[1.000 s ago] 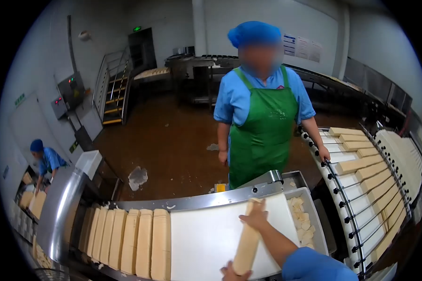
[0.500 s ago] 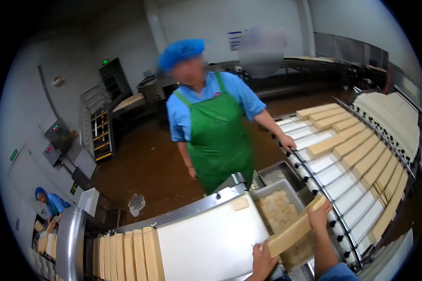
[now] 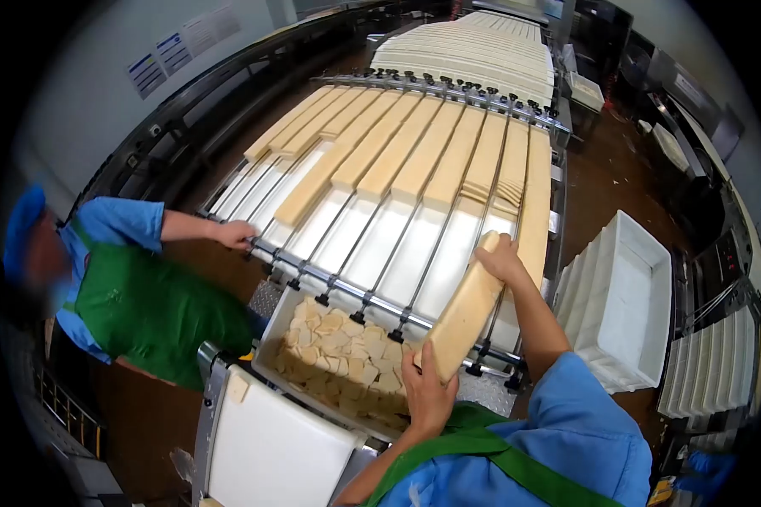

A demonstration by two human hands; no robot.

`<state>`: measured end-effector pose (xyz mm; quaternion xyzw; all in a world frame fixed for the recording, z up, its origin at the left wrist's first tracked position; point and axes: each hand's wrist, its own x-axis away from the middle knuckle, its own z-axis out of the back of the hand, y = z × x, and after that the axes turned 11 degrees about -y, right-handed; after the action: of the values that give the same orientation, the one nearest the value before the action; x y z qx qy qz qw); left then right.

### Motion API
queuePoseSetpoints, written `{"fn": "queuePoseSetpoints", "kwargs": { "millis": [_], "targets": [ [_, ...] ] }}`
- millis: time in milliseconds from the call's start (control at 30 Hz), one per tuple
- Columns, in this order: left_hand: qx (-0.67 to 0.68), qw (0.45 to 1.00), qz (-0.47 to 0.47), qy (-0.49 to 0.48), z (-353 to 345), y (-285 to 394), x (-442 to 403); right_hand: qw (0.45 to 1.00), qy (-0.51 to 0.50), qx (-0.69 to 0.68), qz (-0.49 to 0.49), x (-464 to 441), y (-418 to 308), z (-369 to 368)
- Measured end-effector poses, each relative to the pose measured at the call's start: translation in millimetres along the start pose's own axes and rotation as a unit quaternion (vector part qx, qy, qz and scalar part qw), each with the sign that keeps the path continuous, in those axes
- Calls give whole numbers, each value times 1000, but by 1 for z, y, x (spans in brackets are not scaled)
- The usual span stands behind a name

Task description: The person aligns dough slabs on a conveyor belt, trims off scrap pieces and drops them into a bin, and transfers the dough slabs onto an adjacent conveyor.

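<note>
My left hand [image 3: 431, 390] grips the lower end of a long stack of thin, pale biscuit-like slices [image 3: 462, 319]. Around its upper end my right hand [image 3: 503, 258] is closed. The stack is held on a slant over the front rail [image 3: 380, 302] of a white lane conveyor [image 3: 380, 226]. Rows of similar stacks [image 3: 404, 139] lie in the lanes between thin metal rods. In one lane, near my right hand, several slices [image 3: 506, 194] lean apart. Below and left of my left hand is a grey bin [image 3: 266, 351] of loose flat pieces [image 3: 347, 342].
A co-worker in a green apron [image 3: 156, 304] stands at left, one hand [image 3: 235, 235] on the conveyor's rail. A white belt [image 3: 279, 452] with a single loose piece [image 3: 238, 389] runs at lower left. Nested white crates [image 3: 626, 304] stand at right.
My view has swung right, from the white belt to the lane conveyor. Both hands have carried the stack from above the bin to over the conveyor's front rail.
</note>
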<state>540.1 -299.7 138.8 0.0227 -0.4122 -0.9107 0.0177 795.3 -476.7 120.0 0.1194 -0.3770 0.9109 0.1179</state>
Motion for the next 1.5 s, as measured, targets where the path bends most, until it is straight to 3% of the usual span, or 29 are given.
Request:
{"fn": "queuePoseSetpoints", "kwargs": {
  "millis": [167, 267, 533, 600, 733, 800, 833, 900, 933, 1000, 1067, 1167, 1200, 1233, 1300, 1333, 1367, 1433, 1500],
  "targets": [
    [45, 993, -1, -106, -7, 18, -20, 964, -138, 227, -24, -42, -8, 37],
    [52, 988, -17, -143, -17, 18, -32, 931, -123, 342, 20, -71, -14, 43],
    [125, 971, 8, -204, -40, 9, -67, 946, -74, 315, 20, -120, 4, 36],
    [111, 975, -13, -191, -51, 8, -79, 959, 4, 278, 54, -126, 6, 37],
    [132, 972, -9, -192, -64, 14, -98, 962, -77, 259, 47, -122, -5, 49],
    [116, 976, -43, -178, -77, 9, -112, 978, 92, 117, 144, -109, 2, 37],
    [101, 978, -75, -164, -83, 5, -118, 979, 91, 116, 144, -113, 9, 29],
    [107, 979, -83, -154, -90, 2, -133, 976, 167, -65, 120, -126, 17, 12],
    [114, 978, -92, -146, -92, 2, -137, 976, 165, -66, 123, -130, 21, 10],
    [128, 976, -59, -166, -91, 3, -136, 948, 187, -225, 127, -135, 26, 8],
    [138, 974, -25, -181, -89, 3, -134, 948, 159, -245, 124, -137, 29, 10],
    [62, 985, -15, -163, -98, 8, -137, 992, -6, -124, 32, -151, 35, 18],
    [39, 989, -45, -136, -112, -1, -137, 991, 10, -125, 44, -164, 49, 15],
    [17, 982, -8, -187, -107, 10, -146, 993, 28, -90, 76, -183, 65, 7],
    [41, 973, -52, -222, -139, -25, -156, 983, 49, 159, 81, -221, 67, 0],
    [37, 984, -93, -148, -151, -32, -155, 957, -6, 288, 29, -174, 4, 32],
    [67, 982, -95, -149, -153, -32, -155, 951, 120, 251, 134, -222, 40, 14],
    [117, 972, -76, -187, -154, -36, -160, 917, 69, 390, 49, -201, -3, 27],
    [123, 981, -111, -98, -154, -38, -153, 931, 108, 335, 92, -210, 8, 20]
  ]
}}
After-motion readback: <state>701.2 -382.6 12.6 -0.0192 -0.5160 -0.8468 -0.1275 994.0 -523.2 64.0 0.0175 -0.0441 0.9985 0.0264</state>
